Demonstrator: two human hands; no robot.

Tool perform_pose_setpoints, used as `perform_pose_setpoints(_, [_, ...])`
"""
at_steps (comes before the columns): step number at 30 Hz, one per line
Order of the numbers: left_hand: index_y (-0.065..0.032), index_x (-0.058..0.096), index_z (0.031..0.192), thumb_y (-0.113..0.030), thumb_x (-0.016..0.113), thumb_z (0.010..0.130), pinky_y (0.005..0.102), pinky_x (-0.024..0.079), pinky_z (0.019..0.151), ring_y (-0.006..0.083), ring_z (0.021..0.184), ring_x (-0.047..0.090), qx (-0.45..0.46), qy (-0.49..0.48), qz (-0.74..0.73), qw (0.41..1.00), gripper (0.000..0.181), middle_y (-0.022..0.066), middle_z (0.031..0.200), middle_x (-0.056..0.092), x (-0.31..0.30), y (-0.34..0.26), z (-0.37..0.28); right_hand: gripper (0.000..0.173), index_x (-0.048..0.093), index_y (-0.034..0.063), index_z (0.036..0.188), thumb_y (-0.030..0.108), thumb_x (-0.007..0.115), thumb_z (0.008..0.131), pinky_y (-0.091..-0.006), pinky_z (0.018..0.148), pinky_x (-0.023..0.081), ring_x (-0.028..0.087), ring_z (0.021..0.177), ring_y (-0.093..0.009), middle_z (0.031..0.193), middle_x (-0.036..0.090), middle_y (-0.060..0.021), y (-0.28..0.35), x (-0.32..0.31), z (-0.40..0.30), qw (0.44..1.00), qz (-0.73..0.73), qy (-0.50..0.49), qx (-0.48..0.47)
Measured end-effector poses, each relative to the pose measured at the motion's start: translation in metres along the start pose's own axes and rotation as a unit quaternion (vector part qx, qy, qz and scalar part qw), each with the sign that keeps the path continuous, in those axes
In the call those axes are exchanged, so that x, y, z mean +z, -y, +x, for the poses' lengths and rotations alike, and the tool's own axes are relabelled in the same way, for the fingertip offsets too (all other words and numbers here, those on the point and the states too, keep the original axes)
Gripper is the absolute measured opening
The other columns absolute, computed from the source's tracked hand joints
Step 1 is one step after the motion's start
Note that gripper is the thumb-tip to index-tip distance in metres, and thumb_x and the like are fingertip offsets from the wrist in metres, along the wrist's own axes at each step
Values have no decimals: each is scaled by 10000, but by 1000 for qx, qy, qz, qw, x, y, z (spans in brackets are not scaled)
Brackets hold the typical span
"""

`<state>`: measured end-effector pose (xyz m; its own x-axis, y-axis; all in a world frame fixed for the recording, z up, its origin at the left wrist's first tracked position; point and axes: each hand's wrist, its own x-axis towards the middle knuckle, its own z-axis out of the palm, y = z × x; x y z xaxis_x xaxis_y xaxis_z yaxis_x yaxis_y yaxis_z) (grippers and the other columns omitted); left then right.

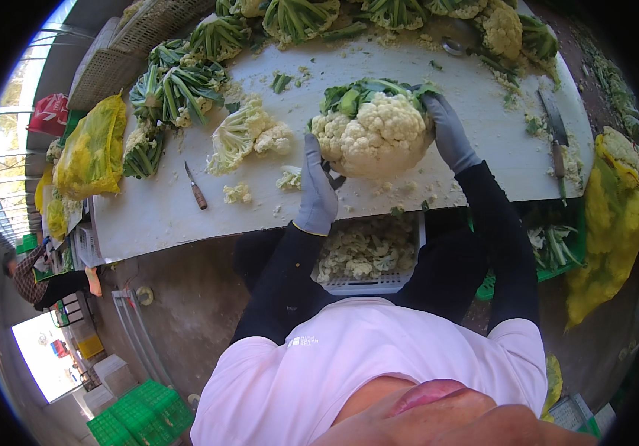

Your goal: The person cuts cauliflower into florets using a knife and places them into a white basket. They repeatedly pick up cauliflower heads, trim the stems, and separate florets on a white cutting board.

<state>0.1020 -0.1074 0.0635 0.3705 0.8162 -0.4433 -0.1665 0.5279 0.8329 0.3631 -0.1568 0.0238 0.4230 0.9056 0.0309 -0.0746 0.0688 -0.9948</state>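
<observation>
Between my two gloved hands is a large cauliflower head (pixel 383 136), its green leaves on the far side and its pale curds towards me. My left hand (pixel 318 187), in a grey glove, grips its left side. On its right side, near the leaves, my right hand (pixel 450 131) holds on; some of those fingers are hidden behind the head. Cut cauliflower pieces (pixel 247 134) lie to the left on the white tabletop (pixel 274 206), with smaller florets nearer my left hand. A small wooden-handled knife (pixel 195 187) rests farther left.
A cleaver (pixel 554 128) lies at the table's right end. Leafy cauliflowers (pixel 177 92) line the far and left edges. Below the front edge, a white crate (pixel 372 285) holds florets and a green crate (pixel 548 273) holds trimmings. Yellow mesh sacks (pixel 603 234) flank the table. Another person (pixel 46 276) sits far left.
</observation>
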Motion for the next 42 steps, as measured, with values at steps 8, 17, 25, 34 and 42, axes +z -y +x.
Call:
perform_pose_setpoints(8, [-36,525,1375,-343,735,847,408,386,1093,347,1285,498,406,196,472,757,645,193,1349,557,83,-76,112,318,603,50,1259,242,578,1006,-331,868,511,641,1009,-255,1162,670,-113,-17,-76,-54,959,-278,24,-45])
perform_pose_setpoints(17, [-32,471,1441,-392,717,858,420,377,1111,370,1316,478,441,121,500,736,728,227,1391,530,111,-60,109,372,591,113,1275,244,561,928,-560,867,531,671,1050,-443,1125,685,-216,-18,-323,-16,553,-750,-297,208])
perform_pose_setpoints(25, [5,474,1420,-432,711,863,449,371,1116,395,1323,452,455,44,491,742,746,257,1389,515,117,-44,102,274,629,15,1080,231,590,918,-328,576,510,615,646,-182,779,629,-82,90,-263,-23,932,-206,-297,35])
perform_pose_setpoints(34, [-52,502,1422,-531,646,866,621,346,1072,456,1379,381,409,-23,492,768,748,272,1437,468,148,-34,103,203,550,-64,959,132,510,922,-354,485,527,626,493,-206,654,591,-106,178,-28,-110,937,-313,-56,145])
perform_pose_setpoints(42, [-53,418,1450,-492,686,837,688,305,1057,497,1413,310,343,-8,537,770,800,259,1490,387,153,-37,80,162,501,-36,941,122,467,923,-349,423,499,609,471,-208,691,587,-116,191,8,-88,890,-384,48,241])
